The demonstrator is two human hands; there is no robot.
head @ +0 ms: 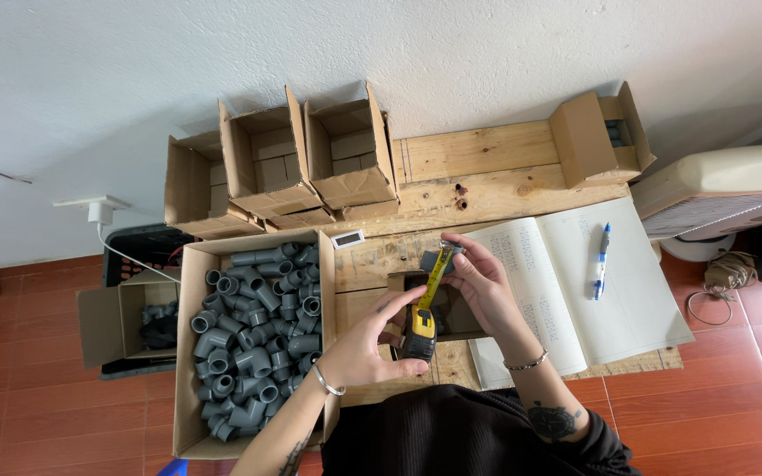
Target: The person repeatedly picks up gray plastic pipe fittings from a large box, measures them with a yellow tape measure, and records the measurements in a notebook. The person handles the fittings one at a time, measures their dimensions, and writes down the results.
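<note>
My left hand (372, 345) grips a yellow and black tape measure (420, 333) over the wooden table (487, 167). Its yellow blade (435, 278) runs up to a small grey pipe fitting (435, 258). My right hand (478, 278) holds that fitting and the blade's end hook against it. Both hands hover above a small open cardboard box (451, 322) on the table. To the left stands a large cardboard box (189, 353) filled with several grey pipe fittings (253, 335).
An open notebook (575, 291) with a blue pen (601, 260) lies at the right. Three open cardboard boxes (284, 163) stand along the wall, another (597, 137) at back right. A carton (121, 322) rests on a black crate at left, a fan (725, 189) at right.
</note>
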